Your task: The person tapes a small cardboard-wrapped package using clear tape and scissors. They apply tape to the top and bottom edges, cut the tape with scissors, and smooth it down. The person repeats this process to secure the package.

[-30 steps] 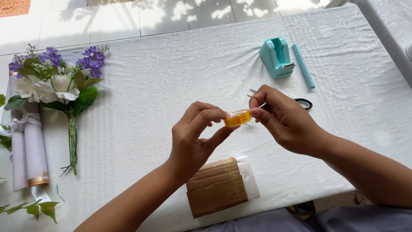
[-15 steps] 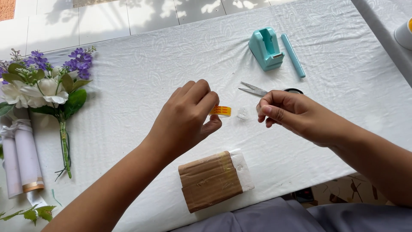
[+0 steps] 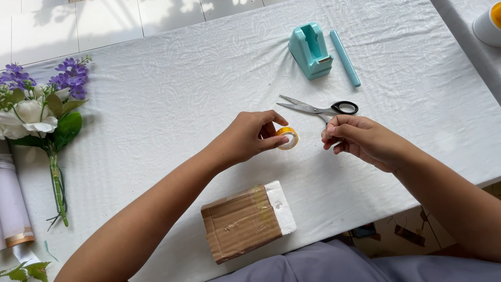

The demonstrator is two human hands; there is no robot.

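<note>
The left hand (image 3: 249,136) pinches a small roll of yellow tape (image 3: 287,138) between thumb and fingertips, holding it just above the white tablecloth (image 3: 172,94) near the middle of the table. At 3 o'clock from the roll, a short gap away, the right hand (image 3: 360,140) has its fingertips pressed together in a pinch; whether a strip of clear tape runs between them cannot be told. Just beyond the right hand, at 12 o'clock, a pair of scissors (image 3: 321,108) with black handles lies flat, blades pointing toward 9 o'clock. Farther out at 12 o'clock stand a teal tape dispenser (image 3: 310,50) and, just beside it, a teal stick-shaped tool (image 3: 344,58). At 6 o'clock from the roll, near the table's edge, lies a cardboard-wrapped block (image 3: 245,223) with a white foam end. Well apart at 9 o'clock lies a bouquet (image 3: 44,112) of white and purple flowers, and a white paper roll (image 3: 11,203) rests by the left edge.
</note>
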